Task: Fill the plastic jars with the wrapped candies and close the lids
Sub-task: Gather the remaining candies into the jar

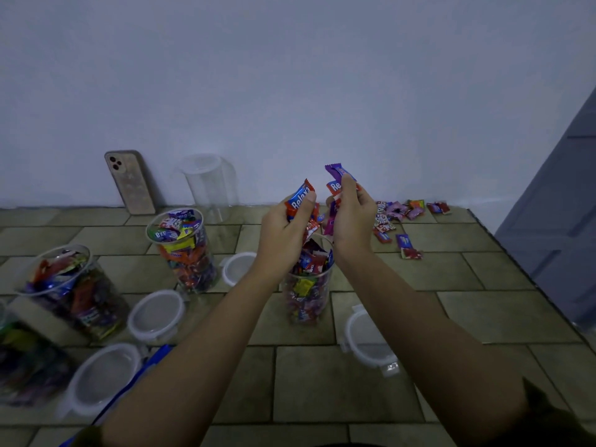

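Holding both fists over the middle jar [308, 285], the person has a bunch of wrapped candies in each: the left hand [283, 230] is closed around several, a red-and-blue one pinned under the thumb, and the right hand [351, 217] is closed on more, with a purple wrapper sticking up above the fingers. That jar is already heaped to its rim, and its lid [367, 343] lies on the table just right of it.

Left of the middle jar stand two more full, uncapped jars [182, 250], [72, 291], with loose lids [156, 314] between and in front of them. Behind it, against the wall, is an empty jar [209, 182] beside a leaning phone [130, 182]. Behind and to its right, loose candies [400, 221] are scattered on the table.

I judge the main risk to be overfilling: candies released now would likely pile above the rim, slide off onto the table, or stop the lid from clipping shut. A wrist brushing the tall, narrow jar could also tip it.
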